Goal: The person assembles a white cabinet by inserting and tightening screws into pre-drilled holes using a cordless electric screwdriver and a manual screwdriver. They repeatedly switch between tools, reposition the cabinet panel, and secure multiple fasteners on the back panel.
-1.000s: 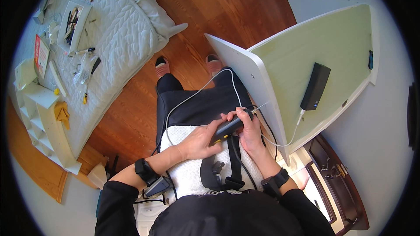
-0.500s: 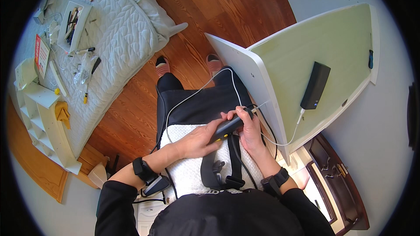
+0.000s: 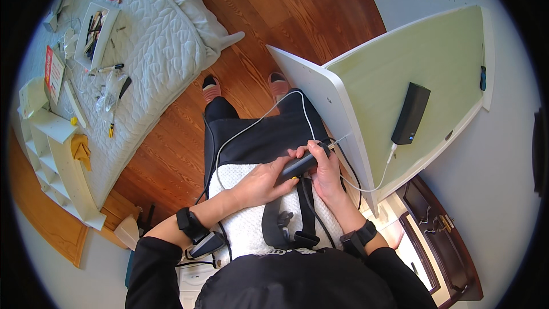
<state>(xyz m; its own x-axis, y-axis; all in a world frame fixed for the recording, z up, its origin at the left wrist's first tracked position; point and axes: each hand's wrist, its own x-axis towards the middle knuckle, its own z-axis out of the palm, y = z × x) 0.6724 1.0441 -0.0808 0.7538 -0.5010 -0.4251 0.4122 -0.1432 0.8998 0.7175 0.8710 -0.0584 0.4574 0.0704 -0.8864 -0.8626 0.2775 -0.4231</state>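
Note:
Both hands grip a dark grey, elongated power tool [image 3: 299, 165] in front of my lap, with a yellow spot on its underside. From its far end a thin metal bit [image 3: 339, 139] reaches up to the white side panel [image 3: 320, 88] at the right; whether it enters the panel I cannot tell. My left hand [image 3: 260, 184] is closed over the tool's near end, fingers laid along it. My right hand [image 3: 325, 173] wraps its far end beside the panel, thumb on top. A white cable [image 3: 251, 123] loops over my lap towards the panel.
A black power bank [image 3: 410, 113] with a small blue light lies on the pale green board [image 3: 366, 80]; a screwdriver [image 3: 483, 78] rests at its far edge. Left, a quilted bed [image 3: 154, 40] bears a tool box [image 3: 81, 40], loose tools and a white shelf piece [image 3: 48, 163].
The tool and both hands have shifted very slightly, and the bit's metal end shows a little more clearly. Otherwise the grip and surroundings look the same.

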